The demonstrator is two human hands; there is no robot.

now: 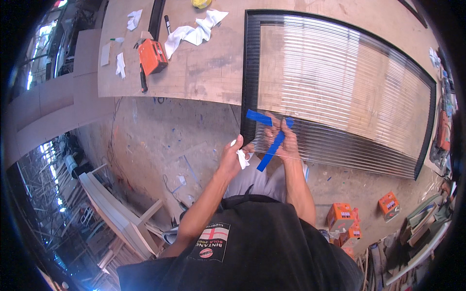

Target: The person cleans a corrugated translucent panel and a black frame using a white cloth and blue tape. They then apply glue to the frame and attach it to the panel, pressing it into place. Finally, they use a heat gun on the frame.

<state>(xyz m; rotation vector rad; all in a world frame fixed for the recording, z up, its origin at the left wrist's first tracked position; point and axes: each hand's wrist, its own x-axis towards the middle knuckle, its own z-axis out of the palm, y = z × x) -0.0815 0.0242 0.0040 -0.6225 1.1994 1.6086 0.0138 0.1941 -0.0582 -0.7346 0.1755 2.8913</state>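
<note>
My left hand (231,157) is closed around a crumpled white cloth or tissue (243,159), close to the lower left corner of a black-framed panel. The panel's clear ribbed sheet (320,63) sits within the black frame (250,63), and its near part extends past the table edge. My right hand (290,144) is at the sheet's near left corner, fingers pinched on a strip of blue tape (274,150) that slants down toward me. Another blue tape strip (258,117) runs from the frame's left side toward my right fingers. Some fingertips are hidden behind tape.
The wooden table (204,77) carries an orange tool case (152,56), a black marker (168,24), a long crumpled white cloth (196,34) and a yellow tape roll (201,3). Orange boxes (341,217) stand on the floor at right. A pale wooden frame (114,213) lies lower left.
</note>
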